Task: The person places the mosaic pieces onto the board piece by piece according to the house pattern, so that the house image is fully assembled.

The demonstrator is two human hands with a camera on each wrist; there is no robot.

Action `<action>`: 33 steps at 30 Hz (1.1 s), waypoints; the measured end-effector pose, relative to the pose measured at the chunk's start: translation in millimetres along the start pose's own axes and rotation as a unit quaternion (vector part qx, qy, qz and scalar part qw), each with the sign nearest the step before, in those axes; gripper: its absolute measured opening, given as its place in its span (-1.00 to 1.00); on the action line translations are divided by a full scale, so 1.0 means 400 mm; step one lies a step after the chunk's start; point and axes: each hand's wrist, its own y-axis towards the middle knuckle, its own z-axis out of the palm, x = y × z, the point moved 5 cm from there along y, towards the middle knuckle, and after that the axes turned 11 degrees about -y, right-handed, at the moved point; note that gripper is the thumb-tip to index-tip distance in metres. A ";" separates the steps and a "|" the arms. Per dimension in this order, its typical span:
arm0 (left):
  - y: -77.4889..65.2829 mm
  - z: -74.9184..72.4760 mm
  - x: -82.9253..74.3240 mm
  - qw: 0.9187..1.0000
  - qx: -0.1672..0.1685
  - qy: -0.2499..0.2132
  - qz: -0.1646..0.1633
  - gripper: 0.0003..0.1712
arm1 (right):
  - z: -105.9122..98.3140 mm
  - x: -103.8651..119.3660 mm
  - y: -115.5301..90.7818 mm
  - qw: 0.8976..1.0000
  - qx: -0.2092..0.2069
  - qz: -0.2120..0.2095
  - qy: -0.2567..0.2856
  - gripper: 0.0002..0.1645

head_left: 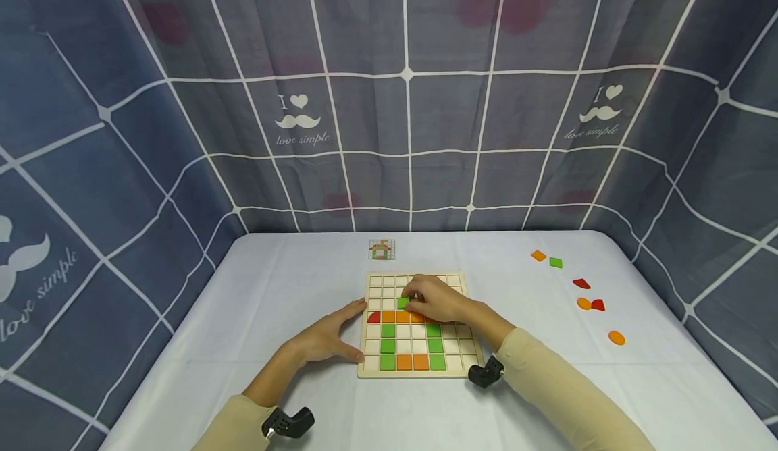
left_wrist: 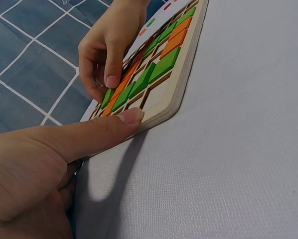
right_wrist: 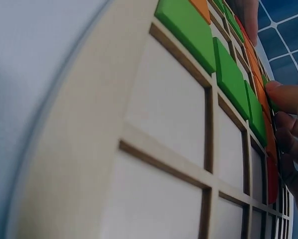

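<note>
A wooden grid board (head_left: 373,346) lies on the table, partly filled with green, orange and red tiles. My right hand (head_left: 437,298) pinches a green square tile (head_left: 403,302) between thumb and fingers, just above the orange row (head_left: 389,316). That hand covers part of the row's right side. A red rounded piece (head_left: 373,316) sits at the row's left end. My left hand (head_left: 328,336) is spread at the board's left edge, fingers fairly straight, thumb (left_wrist: 131,117) against the rim in the left wrist view. Green tiles (right_wrist: 189,35) stand in the cells in the right wrist view.
Behind the board lies a small pattern card (head_left: 381,250). To the right are loose pieces: an orange square (head_left: 538,255), a green square (head_left: 556,262), red pieces (head_left: 581,283) and orange round ones (head_left: 616,337). A grid-patterned curtain (head_left: 365,113) surrounds the white table (head_left: 273,275).
</note>
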 end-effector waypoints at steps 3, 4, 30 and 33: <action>0.000 -0.001 0.003 1.000 0.001 0.005 -0.003 0.28 | -0.001 0.001 0.001 1.000 0.000 -0.002 0.001 -0.74; 0.001 -0.001 0.003 1.000 0.001 0.006 -0.003 0.28 | -0.002 0.002 0.002 1.000 0.000 -0.003 0.002 -0.74; 0.000 -0.002 -0.001 1.000 0.006 -0.008 0.004 0.28 | -0.025 -0.011 0.003 0.999 0.022 0.003 0.034 -0.73; 0.001 -0.001 0.002 1.000 0.006 -0.006 0.003 0.29 | -0.044 -0.016 -0.004 0.999 0.023 0.002 0.038 -0.71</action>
